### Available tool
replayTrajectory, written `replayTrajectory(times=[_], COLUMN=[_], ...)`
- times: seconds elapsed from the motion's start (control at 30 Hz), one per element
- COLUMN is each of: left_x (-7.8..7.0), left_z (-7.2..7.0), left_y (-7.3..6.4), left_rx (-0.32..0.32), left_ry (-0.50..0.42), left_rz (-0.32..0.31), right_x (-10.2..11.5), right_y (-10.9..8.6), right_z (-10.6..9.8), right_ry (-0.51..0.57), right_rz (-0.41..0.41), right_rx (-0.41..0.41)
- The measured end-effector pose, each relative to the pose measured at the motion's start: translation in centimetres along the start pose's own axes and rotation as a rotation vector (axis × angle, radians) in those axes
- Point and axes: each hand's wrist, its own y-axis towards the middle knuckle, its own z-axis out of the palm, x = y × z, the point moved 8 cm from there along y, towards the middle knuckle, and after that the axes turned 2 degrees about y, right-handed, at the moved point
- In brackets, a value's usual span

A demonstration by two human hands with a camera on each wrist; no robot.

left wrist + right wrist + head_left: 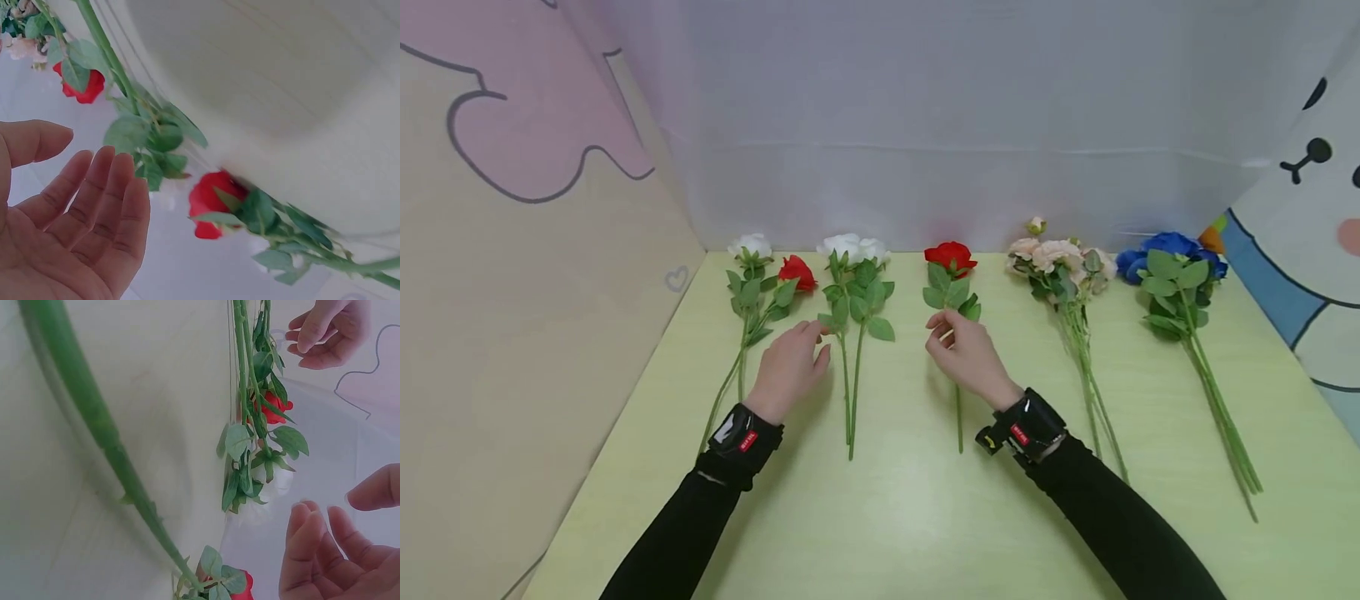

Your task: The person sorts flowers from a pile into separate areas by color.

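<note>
In the head view, my left hand hovers between a white rose lying with a red rose and a pair of white roses. Its fingers are loosely bent with nothing between them in the left wrist view. My right hand is over the stem of a single red rose, just below the leaves. The right wrist view shows that rose's thorny stem apart from the fingers, which hold nothing.
Right of my right hand lie a bunch of pale pink flowers and a bunch of blue flowers, stems toward me. A white sheet hangs behind the pale table. Cartoon-printed panels flank both sides.
</note>
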Motion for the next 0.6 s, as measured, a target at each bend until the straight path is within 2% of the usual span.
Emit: replayTrajectory(times=[0.2,0.43,0.6], left_x=[2.4,5.1,6.7], left_z=[-1.3,-2.7,-3.6], left_y=[-1.2,-2.3,-3.1], left_rx=[-0.032,-0.015,-0.032], left_ry=[0.049,0.052,0.074], left_rz=[-0.038,-0.133,-0.176], right_x=[1.4,2.7,3.6], right_y=[0.1,0.4,0.3], right_z=[1.2,2.5,3.8], right_ry=[-0.001,0.011,0.047], right_rz=[-0.043,-0.069,-0.075], right_rx=[0.003,0.010,0.040])
